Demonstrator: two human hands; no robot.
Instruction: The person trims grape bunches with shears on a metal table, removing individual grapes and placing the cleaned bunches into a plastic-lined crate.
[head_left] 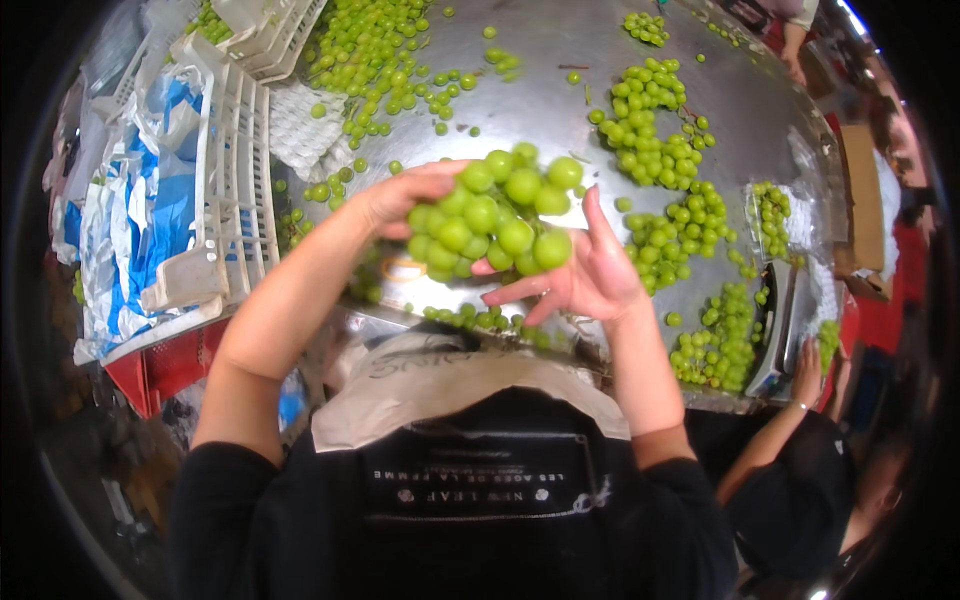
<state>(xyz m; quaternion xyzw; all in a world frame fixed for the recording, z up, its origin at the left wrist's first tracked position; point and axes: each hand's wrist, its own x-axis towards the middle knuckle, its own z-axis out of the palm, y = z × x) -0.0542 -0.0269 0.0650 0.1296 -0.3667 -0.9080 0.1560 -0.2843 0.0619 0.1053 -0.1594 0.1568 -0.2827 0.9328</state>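
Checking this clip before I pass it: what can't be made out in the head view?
- Stem of the grape bunch: hidden by its own grapes.
- Left hand fingertips: behind the bunch, so the grip is unclear.
- Right hand palm: turned away.
- Metal table front edge: hidden by the forearms.
- White crate: contents too blurred.

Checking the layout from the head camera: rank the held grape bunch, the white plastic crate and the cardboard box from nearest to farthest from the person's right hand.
1. Grape bunch: touching the right hand, to its left.
2. Cardboard box: at the table's right edge.
3. White plastic crate: far left, beyond the left hand.
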